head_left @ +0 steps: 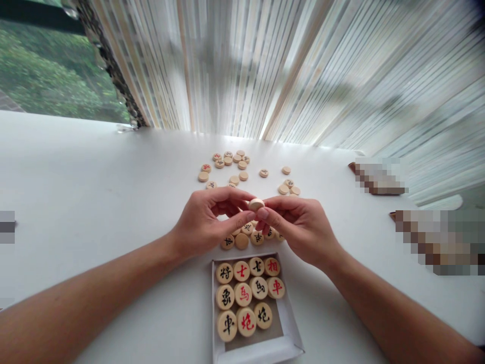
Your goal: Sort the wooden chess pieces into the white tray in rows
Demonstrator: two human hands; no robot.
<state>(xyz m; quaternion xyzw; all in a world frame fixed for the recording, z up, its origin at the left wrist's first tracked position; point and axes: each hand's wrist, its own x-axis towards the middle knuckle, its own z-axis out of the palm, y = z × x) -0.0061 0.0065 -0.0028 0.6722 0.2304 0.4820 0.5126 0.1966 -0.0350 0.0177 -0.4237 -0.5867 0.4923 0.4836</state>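
Between the fingertips of my left hand (217,217) and my right hand (299,225) is one round wooden xiangqi piece (256,204), tilted so its marking does not show. Both hands pinch it from opposite sides, above the table. Just below them stands an open white cardboard box (273,349). Rows of xiangqi pieces lie in it face up, with red and black characters, such as a red piece (246,322) and a black piece (262,315) in the nearest row. Behind and under my hands, more loose pieces (241,241) are partly hidden.
Scattered pieces (228,161) lie farther back on the white table (125,192), some face up, some blank side up. A few pieces (283,189) sit to the right. Two blurred-out objects (373,191) stand at the right edge. A string curtain (227,65) hangs behind.
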